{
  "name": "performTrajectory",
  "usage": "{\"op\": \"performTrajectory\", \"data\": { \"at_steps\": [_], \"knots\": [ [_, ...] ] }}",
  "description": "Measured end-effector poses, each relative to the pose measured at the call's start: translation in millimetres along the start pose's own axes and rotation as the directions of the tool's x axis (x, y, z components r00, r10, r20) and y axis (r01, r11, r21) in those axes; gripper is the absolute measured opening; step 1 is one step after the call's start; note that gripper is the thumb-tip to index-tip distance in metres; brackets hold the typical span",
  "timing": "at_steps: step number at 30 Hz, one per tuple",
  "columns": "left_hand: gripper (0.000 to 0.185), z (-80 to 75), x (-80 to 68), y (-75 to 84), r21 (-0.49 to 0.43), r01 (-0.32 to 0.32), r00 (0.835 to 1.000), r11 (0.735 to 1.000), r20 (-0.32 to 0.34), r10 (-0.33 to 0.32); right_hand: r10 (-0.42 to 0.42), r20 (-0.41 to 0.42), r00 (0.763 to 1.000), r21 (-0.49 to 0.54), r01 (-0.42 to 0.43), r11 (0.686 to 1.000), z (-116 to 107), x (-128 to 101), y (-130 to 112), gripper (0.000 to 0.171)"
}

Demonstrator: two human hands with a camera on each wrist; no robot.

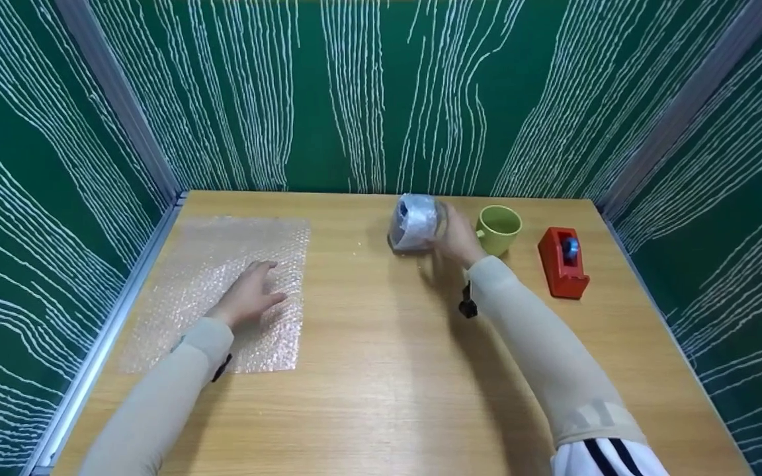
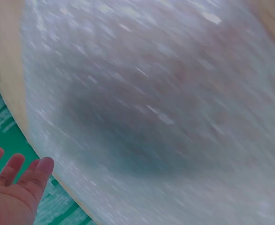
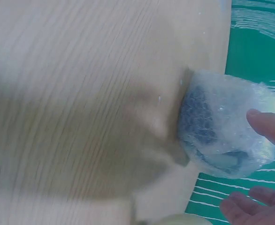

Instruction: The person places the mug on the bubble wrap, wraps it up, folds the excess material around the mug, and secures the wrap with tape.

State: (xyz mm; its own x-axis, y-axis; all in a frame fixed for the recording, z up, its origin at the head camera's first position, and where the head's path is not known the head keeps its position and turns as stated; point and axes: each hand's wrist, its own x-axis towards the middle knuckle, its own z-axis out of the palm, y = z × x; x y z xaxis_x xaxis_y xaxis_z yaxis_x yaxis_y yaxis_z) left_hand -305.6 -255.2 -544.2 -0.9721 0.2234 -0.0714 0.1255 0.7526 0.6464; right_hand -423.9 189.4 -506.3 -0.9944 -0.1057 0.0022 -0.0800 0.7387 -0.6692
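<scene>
A right hand (image 1: 457,237) touches a bubble-wrapped bundle (image 1: 414,222) at the far edge of the worktop (image 1: 381,370), fingers loosely spread against its side, not clamped. The bundle, something dark beneath cloudy plastic, sits just left of a green mug (image 1: 499,229). The left hand (image 1: 249,299) rests flat, grip apart, on a bubble-wrap sheet (image 1: 222,264).

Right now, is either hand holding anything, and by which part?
The right hand has its fingers on the side of the wrapped bundle; a closed grip cannot be confirmed. The left hand rests flat on the bubble wrap, holding nothing.
</scene>
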Motion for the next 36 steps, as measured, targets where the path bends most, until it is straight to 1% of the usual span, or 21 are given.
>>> {"op": "performTrajectory", "data": {
  "at_steps": [3,5,9,11,14,16,20,22,25,29,36],
  "knots": [
    [0.079,-6.9,-6.8,-11.5,0.014,0.043,0.999,0.999,0.015,-0.044,-0.014,-0.014,1.0,-0.004,0.014,1.0,-3,-8,-4,0.089],
    [0.081,-10.7,-10.6,-18.8,0.032,0.061,0.998,0.998,0.025,-0.062,-0.028,-0.026,0.999,-0.015,0.028,0.999,-4,-13,-7,0.089],
    [0.087,-16.4,-16.6,-33.2,0.078,0.064,0.997,0.995,0.034,-0.067,-0.067,-0.041,0.997,-0.032,0.066,0.997,-6,-25,-11,0.088],
    [0.091,-18.7,-18.5,-39.0,0.106,0.061,0.997,0.992,0.043,-0.066,-0.109,-0.048,0.993,-0.042,0.107,0.993,-7,-30,-12,0.087],
    [0.096,-23.2,-20.5,-44.4,0.155,0.084,0.993,0.984,0.075,-0.096,-0.153,-0.051,0.987,-0.036,0.151,0.988,-8,-40,-14,0.086],
    [0.099,-26.9,-21.5,-46.9,0.188,0.109,0.987,0.976,0.1,-0.13,-0.161,-0.042,0.986,-0.028,0.16,0.987,-7,-46,-14,0.087],
    [0.108,-33.6,-23.7,-53.5,0.229,0.177,0.968,0.957,0.134,-0.211,-0.118,0.002,0.993,-0.022,0.118,0.993,-5,-58,-18,0.091],
    [0.112,-35.8,-25.4,-56.8,0.24,0.199,0.962,0.95,0.138,-0.236,-0.108,0.021,0.994,-0.03,0.109,0.994,-4,-63,-19,0.093],
    [0.117,-37.9,-27.8,-61.4,0.249,0.222,0.955,0.943,0.14,-0.262,-0.11,0.045,0.993,-0.024,0.111,0.994,-1,-70,-20,0.092],
    [0.12,-38.1,-29.3,-63.9,0.265,0.233,0.95,0.936,0.141,-0.277,-0.133,0.065,0.989,-0.011,0.134,0.991,3,-78,-18,0.091],
    [0.121,-32.6,-25.6,-58.8,0.273,0.256,0.935,0.927,0.173,-0.309,-0.144,0.107,0.984,-0.005,0.145,0.989,10,-92,-11,0.096]
  ]
}}
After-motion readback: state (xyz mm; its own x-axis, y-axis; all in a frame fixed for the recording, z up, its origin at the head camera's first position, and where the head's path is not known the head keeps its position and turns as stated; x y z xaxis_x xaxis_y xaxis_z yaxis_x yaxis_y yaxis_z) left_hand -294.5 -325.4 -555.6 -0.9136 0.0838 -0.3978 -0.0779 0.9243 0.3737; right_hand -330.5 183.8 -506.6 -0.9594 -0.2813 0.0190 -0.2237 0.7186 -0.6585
